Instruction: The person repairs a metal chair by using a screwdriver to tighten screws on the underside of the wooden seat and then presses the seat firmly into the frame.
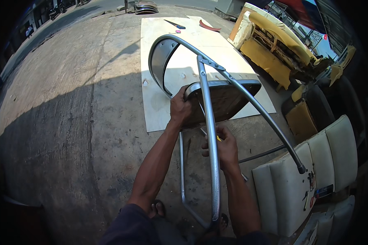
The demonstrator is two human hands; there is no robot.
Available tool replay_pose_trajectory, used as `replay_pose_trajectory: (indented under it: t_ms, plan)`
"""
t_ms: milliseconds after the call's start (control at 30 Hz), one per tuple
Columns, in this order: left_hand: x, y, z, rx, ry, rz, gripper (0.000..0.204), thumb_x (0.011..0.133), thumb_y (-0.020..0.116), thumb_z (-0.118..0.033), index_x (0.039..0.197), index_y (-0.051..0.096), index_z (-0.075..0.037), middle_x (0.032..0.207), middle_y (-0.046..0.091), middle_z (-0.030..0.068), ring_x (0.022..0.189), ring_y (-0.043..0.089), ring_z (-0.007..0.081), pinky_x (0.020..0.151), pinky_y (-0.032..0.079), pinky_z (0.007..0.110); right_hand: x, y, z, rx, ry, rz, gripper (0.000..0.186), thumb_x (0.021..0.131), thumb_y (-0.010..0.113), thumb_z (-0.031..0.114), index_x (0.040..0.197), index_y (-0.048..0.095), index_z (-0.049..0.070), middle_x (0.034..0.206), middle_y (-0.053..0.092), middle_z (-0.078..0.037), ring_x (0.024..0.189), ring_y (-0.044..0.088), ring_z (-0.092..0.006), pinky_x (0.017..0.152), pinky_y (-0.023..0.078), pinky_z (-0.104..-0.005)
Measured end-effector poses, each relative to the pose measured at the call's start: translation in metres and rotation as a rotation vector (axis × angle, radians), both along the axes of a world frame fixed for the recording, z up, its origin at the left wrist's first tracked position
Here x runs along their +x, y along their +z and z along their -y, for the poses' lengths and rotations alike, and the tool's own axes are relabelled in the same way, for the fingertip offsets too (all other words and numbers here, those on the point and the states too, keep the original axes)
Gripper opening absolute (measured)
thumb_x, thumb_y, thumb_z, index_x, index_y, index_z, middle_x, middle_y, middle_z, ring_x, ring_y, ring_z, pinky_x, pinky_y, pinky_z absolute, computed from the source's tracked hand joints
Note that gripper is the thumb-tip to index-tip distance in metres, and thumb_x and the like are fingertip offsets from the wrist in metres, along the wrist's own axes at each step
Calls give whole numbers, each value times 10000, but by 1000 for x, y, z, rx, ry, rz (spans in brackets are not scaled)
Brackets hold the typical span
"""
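A metal folding chair (212,155) with silver tube legs stands tipped before me, the underside of its seat (229,100) turned toward me. Its curved backrest (158,61) points away to the upper left. My left hand (180,107) is closed round the seat's left edge. Below the seat, behind a leg tube, my right hand (227,148) is closed on a tool with a yellow handle (218,138), which looks like a screwdriver. Its thin metal shaft (203,131) points up toward the seat's underside; the tip's contact is hidden.
A pale plywood sheet (163,110) lies beyond the chair, bearing a handsaw (175,24), a small pink item (176,32) and a curved red piece (209,26). Torn yellow sofa parts (270,61) stand far right. A white cushioned seat (290,183) with small tools is near right.
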State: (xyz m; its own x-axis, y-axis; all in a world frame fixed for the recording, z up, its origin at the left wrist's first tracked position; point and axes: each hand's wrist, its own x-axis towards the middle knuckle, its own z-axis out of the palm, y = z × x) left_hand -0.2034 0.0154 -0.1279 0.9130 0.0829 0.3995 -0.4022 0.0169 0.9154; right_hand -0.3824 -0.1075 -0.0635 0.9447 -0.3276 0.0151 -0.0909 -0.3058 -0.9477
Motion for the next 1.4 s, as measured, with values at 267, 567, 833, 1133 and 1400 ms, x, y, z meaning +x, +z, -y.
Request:
replay_pose_trajectory:
  t_ms: [267,567,833,1133,1400]
  plan:
    - [-1,4,-4,42,-28,-41,530,754,515,-47,1273,617,-61,738,611,101,658,549,160,651,480,316,-1,32,-11,649,-38,-197,213,971,618,207,1063,601,15,776,601,-65,530,540,-79,355,342,-187]
    - [-6,11,-1,86,-15,-68,551,734,512,-50,1274,616,-59,732,602,118,675,567,170,667,486,324,-4,4,-4,-159,-48,38,245,942,625,187,1107,609,6,767,625,-34,542,567,-117,465,460,-248]
    - [-8,13,0,61,25,-67,443,787,545,-65,1219,639,-87,768,636,143,687,593,217,686,485,328,1,-11,3,-492,-60,251,329,940,644,232,1158,594,-9,830,619,-48,686,638,-179,516,492,-305]
    - [-9,9,-5,56,32,-26,421,798,567,-70,1212,642,-89,884,705,163,808,678,212,753,508,327,2,28,-11,33,56,-209,372,910,665,175,1211,548,-9,869,635,-93,636,603,-150,504,475,-297]
    - [-10,13,-2,49,13,-51,468,784,558,-86,1246,626,-61,772,622,138,710,592,192,685,481,327,3,20,3,630,34,-278,285,945,586,247,1130,617,32,732,630,-67,605,633,-157,478,518,-256]
